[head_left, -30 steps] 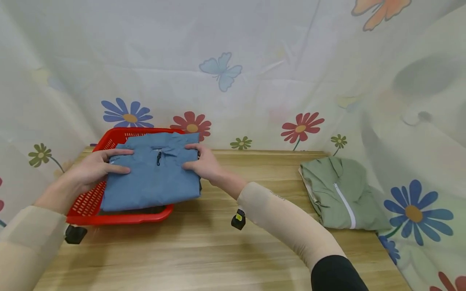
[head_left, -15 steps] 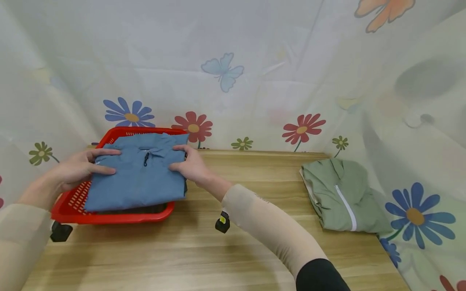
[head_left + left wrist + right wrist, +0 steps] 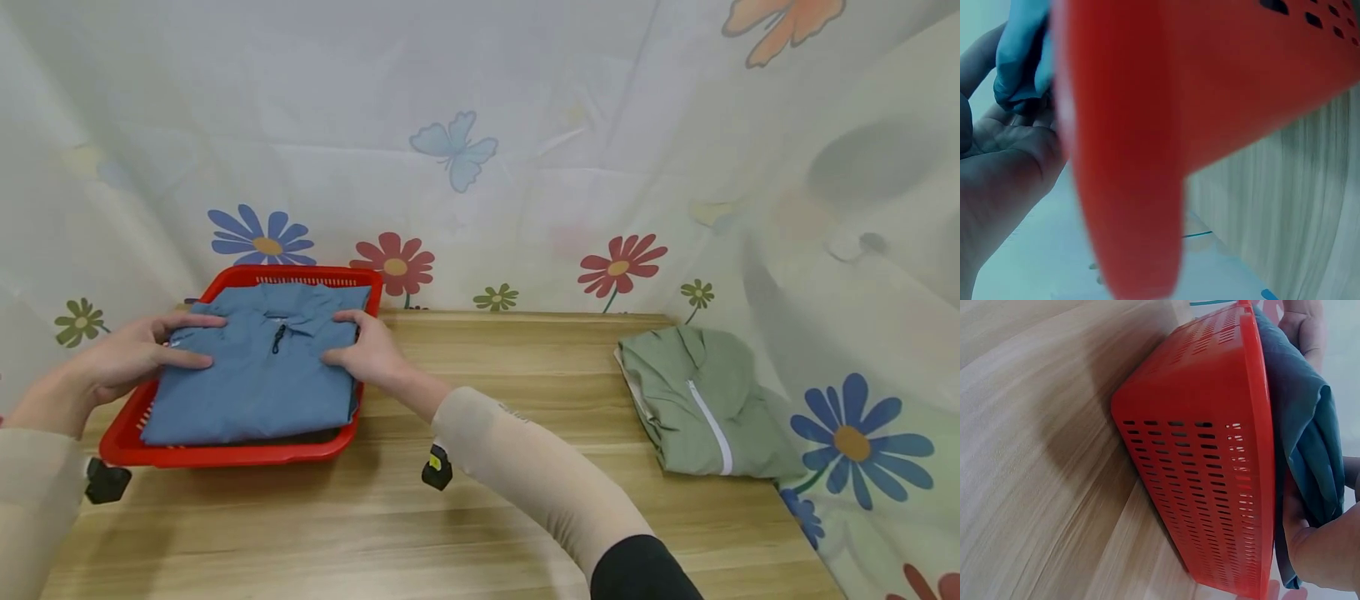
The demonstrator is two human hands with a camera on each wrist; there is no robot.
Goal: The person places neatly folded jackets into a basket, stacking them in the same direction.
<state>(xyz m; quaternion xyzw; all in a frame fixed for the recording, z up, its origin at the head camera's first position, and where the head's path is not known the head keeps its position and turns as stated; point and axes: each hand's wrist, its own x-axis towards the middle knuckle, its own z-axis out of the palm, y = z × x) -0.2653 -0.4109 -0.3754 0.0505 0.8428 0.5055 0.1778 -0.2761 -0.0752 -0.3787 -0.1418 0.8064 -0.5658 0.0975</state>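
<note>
A folded blue jacket (image 3: 247,383) with a short black zipper pull lies across the top of a red plastic basket (image 3: 225,456). My left hand (image 3: 142,354) grips its left edge, thumb and a finger on top, the other fingers underneath. On the opposite edge my right hand (image 3: 367,350) holds the fabric the same way. In the right wrist view the jacket (image 3: 1310,425) bulges above the basket's rim, and the right hand (image 3: 1325,550) has its fingers under the folded layers. Something dark shows beneath the jacket's front edge inside the basket.
A folded green jacket (image 3: 690,400) with a white zipper lies at the right side of the wooden table (image 3: 480,525). A flower-printed curtain (image 3: 525,208) hangs behind the table and along its sides.
Both hands have carried the blue jacket to the left and slightly down, so it sits more squarely over the basket. The basket's right rim now shows. The green jacket stays put.
</note>
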